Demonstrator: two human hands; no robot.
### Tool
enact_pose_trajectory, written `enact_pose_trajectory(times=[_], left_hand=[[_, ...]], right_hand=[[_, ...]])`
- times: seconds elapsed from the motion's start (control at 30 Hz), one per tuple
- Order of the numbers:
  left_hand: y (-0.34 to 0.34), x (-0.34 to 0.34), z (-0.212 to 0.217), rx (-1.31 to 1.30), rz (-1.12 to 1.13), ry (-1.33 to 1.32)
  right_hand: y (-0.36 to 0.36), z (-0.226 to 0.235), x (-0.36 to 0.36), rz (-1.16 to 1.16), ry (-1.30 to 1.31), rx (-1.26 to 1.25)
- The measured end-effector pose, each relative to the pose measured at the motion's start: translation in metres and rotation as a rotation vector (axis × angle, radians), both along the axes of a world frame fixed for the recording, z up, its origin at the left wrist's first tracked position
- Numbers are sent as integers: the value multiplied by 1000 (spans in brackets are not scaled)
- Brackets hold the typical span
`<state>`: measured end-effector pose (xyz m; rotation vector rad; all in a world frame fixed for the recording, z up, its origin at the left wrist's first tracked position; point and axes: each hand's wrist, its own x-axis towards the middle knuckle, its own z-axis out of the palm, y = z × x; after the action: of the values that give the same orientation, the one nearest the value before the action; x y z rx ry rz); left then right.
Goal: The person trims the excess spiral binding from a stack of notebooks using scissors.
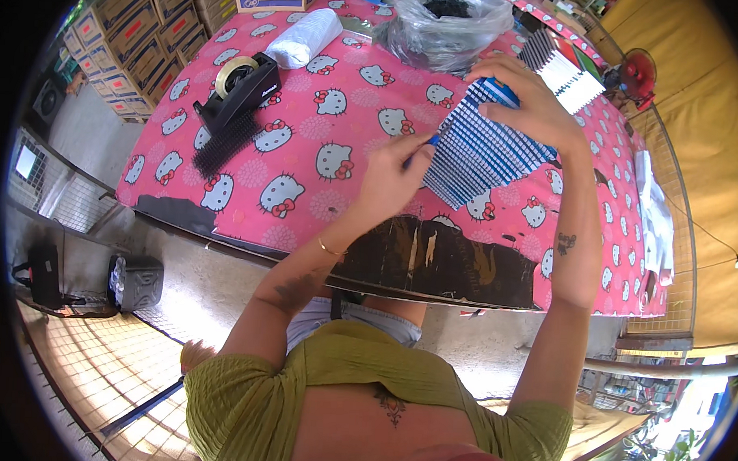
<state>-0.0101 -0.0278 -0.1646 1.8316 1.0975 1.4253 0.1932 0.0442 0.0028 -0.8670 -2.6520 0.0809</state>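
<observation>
A blue-and-white sheet (pixel 475 157) with a ridged, grid-like pattern lies at a slant on the pink table, between my hands. My right hand (pixel 530 99) curls over its far edge, with the thumb and fingers closing around a bright blue part (pixel 499 90) there. At the sheet's left edge my left hand (pixel 397 168) is pinched on a small blue piece (pixel 434 140); most of that piece is hidden by the fingers. I cannot tell whether the small piece is joined to the sheet.
On the left of the table (pixel 306 179) are a black tape dispenser (pixel 240 92), a black bristly strip (pixel 227 147) and a white roll (pixel 305 38). A clear plastic bag (pixel 445 34) with black contents stands at the back, beside black-and-white ridged items (pixel 563 71). Stacked cartons (pixel 140 40) stand beyond.
</observation>
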Motion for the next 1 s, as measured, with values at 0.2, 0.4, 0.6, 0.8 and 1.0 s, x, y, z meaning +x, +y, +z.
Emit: enact_pose_trajectory(times=[0.2,0.4,0.6,0.8,1.0], left_hand=[[0,1,4,-688,-343,-810],[5,-2,0,-680,-353,-794],[4,0,1,-711,-419,-919],[6,2,-13,-353,-148,-458],[0,3,-12,352,283,170]], right_hand=[[-2,2,0,-31,-15,-50],[-5,5,-1,-47,-23,-94],[-2,4,0,-37,-34,-81],[-2,2,-2,-13,-17,-27],[0,-1,0,-13,-9,2]])
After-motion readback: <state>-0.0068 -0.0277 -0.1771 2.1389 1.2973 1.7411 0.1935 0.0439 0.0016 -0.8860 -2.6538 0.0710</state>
